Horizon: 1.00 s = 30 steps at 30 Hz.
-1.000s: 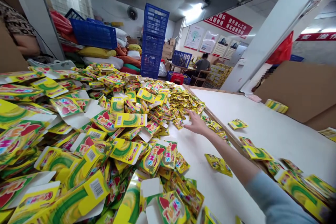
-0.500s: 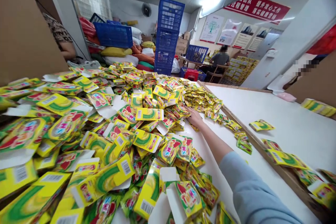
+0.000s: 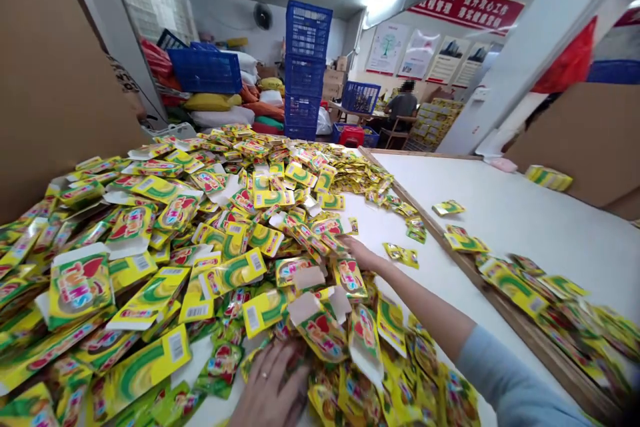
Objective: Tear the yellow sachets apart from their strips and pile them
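Observation:
A big heap of small yellow-and-green candy boxes [image 3: 233, 273] covers the table, many with white flaps standing up. My left hand [image 3: 273, 383], a ring on one finger, rests palm down with fingers spread over the near part of the heap, touching small candy packets. Against the heap's right side lies my right hand [image 3: 357, 253]; its fingers are hidden behind boxes. Loose yellow candy packets [image 3: 415, 380] are bunched between the arms at the front. Green packets [image 3: 220, 363] lie left of my left hand.
A wooden strip [image 3: 460, 263] divides the white tabletop [image 3: 425, 180]; more boxes and packets lie along its right side. Cardboard [image 3: 60, 80] stands at the left. Behind are stacked blue crates [image 3: 306, 67], sacks, and a seated person [image 3: 403, 107].
My right hand has come nearer along the heap's edge, and boxes there have shifted toward me. My left hand has entered at the bottom. The view has turned slightly right.

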### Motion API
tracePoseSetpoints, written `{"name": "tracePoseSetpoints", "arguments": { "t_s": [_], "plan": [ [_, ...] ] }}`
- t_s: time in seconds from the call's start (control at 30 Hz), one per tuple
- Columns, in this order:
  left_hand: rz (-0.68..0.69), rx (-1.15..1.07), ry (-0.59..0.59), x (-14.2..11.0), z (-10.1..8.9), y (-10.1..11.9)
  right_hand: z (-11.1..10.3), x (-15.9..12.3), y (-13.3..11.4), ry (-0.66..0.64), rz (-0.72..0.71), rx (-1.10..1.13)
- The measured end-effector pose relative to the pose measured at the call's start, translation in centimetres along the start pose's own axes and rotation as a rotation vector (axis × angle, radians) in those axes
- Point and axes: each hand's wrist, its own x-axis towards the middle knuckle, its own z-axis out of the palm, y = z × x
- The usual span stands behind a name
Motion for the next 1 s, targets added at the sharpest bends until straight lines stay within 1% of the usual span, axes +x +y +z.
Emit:
{"name": "tracePoseSetpoints", "arguments": {
  "t_s": [0.07, 0.1, 0.17, 0.2, 0.23, 0.27, 0.3, 0.33, 0.4, 0.43, 0.47, 0.53, 0.6, 0.67, 0.73, 0.83, 0.9, 0.97, 1.0],
  "plan": [
    [0.03, 0.058, -0.066, 0.3, -1.0, -0.7, -2.2, -1.8, -0.5, 0.013, 0.023, 0.028],
    [0.015, 0.043, -0.115, 0.4, -1.8, -0.9, -3.5, -3.1, -0.8, 0.042, 0.05, 0.034],
    [-0.042, -0.018, -0.18, 0.4, -3.7, -1.3, -5.5, -6.6, -1.7, 0.146, 0.132, 0.032],
    [-0.073, -0.052, -0.2, 0.2, -4.7, -1.6, -6.0, -8.8, -2.6, 0.219, 0.182, 0.029],
    [-0.117, -0.081, -0.212, -0.2, -5.8, -1.9, -6.1, -11.2, -3.8, 0.294, 0.226, 0.024],
    [-0.169, -0.1, -0.214, -0.7, -6.7, -2.3, -5.6, -13.6, -5.5, 0.363, 0.258, 0.022],
    [-0.226, -0.107, -0.208, -1.3, -7.6, -2.7, -4.7, -16.1, -7.3, 0.429, 0.269, 0.02],
    [-0.282, -0.105, -0.204, -1.9, -8.4, -3.2, -3.4, -18.3, -9.3, 0.471, 0.201, -0.024],
    [-0.394, -0.068, -0.204, -3.0, -9.7, -4.4, -0.2, -21.9, -13.2, 0.429, -0.03, -0.19],
    [-0.442, -0.037, -0.211, -3.4, -10.2, -4.9, 1.5, -23.1, -14.8, 0.454, -0.026, -0.288],
    [-0.483, -0.006, -0.224, -3.6, -10.4, -5.3, 2.9, -23.8, -16.0, 0.474, -0.019, -0.373],
    [-0.533, 0.036, -0.275, -3.5, -10.5, -5.8, 5.1, -24.2, -17.4, 0.512, 0.036, -0.48],
    [-0.532, 0.06, -0.33, -3.0, -9.9, -5.8, 6.0, -23.7, -17.7, 0.513, 0.037, -0.489],
    [-0.515, 0.096, -0.356, -2.4, -9.0, -5.6, 5.9, -23.2, -17.5, 0.51, 0.008, -0.454],
    [-0.519, 0.12, -0.34, -2.0, -8.2, -5.5, 5.3, -22.9, -17.3, 0.521, -0.036, -0.416],
    [-0.55, 0.046, -0.297, -1.6, -7.5, -5.8, 4.1, -23.1, -17.0, 0.624, -0.057, -0.33],
    [-0.554, -0.008, -0.288, -1.6, -7.7, -6.2, 3.4, -23.2, -17.0, 0.739, 0.012, -0.233],
    [-0.543, -0.03, -0.296, -1.5, -8.2, -6.4, 2.9, -23.0, -17.1, 0.855, 0.169, -0.065],
    [-0.527, -0.044, -0.28, -1.4, -8.6, -6.3, 2.7, -22.7, -17.4, 0.891, 0.274, 0.073]
  ]
}}
